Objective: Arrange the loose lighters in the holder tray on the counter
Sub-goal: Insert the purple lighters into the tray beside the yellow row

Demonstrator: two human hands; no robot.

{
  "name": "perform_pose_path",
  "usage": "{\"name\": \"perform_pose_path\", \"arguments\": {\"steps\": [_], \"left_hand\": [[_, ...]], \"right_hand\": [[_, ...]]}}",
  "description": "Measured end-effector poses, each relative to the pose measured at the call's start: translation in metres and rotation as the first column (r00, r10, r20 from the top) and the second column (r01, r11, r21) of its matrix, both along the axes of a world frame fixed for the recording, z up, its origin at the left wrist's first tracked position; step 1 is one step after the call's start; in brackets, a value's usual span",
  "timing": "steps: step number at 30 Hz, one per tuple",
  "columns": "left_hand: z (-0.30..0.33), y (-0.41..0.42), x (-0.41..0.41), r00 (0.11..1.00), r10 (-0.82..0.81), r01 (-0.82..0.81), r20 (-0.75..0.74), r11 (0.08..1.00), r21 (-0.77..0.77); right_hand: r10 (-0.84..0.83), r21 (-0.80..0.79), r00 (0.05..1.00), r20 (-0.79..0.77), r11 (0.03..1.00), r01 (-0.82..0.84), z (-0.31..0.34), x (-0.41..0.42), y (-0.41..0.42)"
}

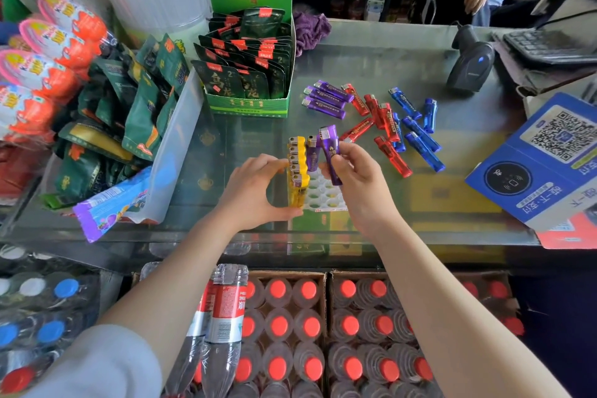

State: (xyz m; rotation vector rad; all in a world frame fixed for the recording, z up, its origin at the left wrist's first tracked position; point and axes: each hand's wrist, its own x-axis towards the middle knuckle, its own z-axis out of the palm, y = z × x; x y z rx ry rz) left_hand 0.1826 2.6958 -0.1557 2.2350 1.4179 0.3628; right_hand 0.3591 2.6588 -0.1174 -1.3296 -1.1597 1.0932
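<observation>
A white holder tray [324, 195] with round slots sits on the glass counter [355, 68]. A row of several yellow lighters [298, 168] stands along its left side, and one purple lighter [312, 152] stands behind them. My left hand [255, 191] grips the tray's left side and the yellow row. My right hand [357, 178] holds a purple lighter [331, 150] upright just above the tray. Loose purple lighters [326, 99], red lighters [379, 126] and blue lighters [418, 129] lie farther back on the counter.
A green display box of tea packets [248, 74] stands behind the tray to the left. A barcode scanner [470, 63] and keyboard [549, 45] are at the back right, a blue QR sign [542, 165] at right. Snack packs crowd the left. A person stands behind the counter.
</observation>
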Motion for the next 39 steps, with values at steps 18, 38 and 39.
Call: {"name": "perform_pose_path", "arguments": {"steps": [18, 38, 39], "left_hand": [[0.0, 0.001, -0.001, 1.0, -0.007, 0.007, 0.02, 1.0, -0.022], [-0.001, 0.0, 0.0, 1.0, 0.001, -0.001, 0.016, 1.0, -0.004], [-0.001, 0.0, 0.0, 1.0, 0.003, -0.003, 0.013, 1.0, -0.006]], "right_hand": [[0.029, 0.122, 0.783, 0.621, 0.984, -0.132, -0.007, 0.012, 0.017], [-0.052, 0.121, 0.686, 0.725, 0.991, -0.054, -0.013, 0.002, 0.01], [-0.059, 0.131, 0.68, 0.73, 0.99, -0.054, -0.014, 0.002, 0.01]]}}
